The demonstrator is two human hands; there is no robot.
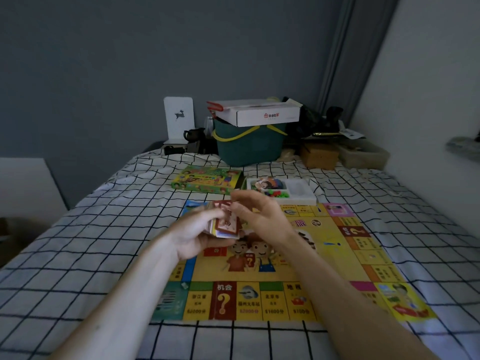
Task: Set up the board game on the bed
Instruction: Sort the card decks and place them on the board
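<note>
Clutter crowds the far end of the checked bed [91, 229], taken here from the game board [285, 255] as landmark: far beyond its left corner a white stand with a deer figure [178, 118] stands upright, beside it a dark teapot [193, 135], then a green basket [249, 146] with a white carton [267, 115] lying across its rim, and brown and pale boxes further right. Just beyond the board's far edge lie the green game box lid [207, 179] and, to its right, the open tray [281, 190] with coloured pieces inside. The board lies flat on the bed, roughly square, its near edge running left to right, its printed question-mark squares upright to the viewer. Above the board's left part the left hand [197, 235] grips a stack of cards [226, 224], held tilted, blurred. The right hand [259, 214] has its fingers curled at the stack's top, pinching a card there.
</note>
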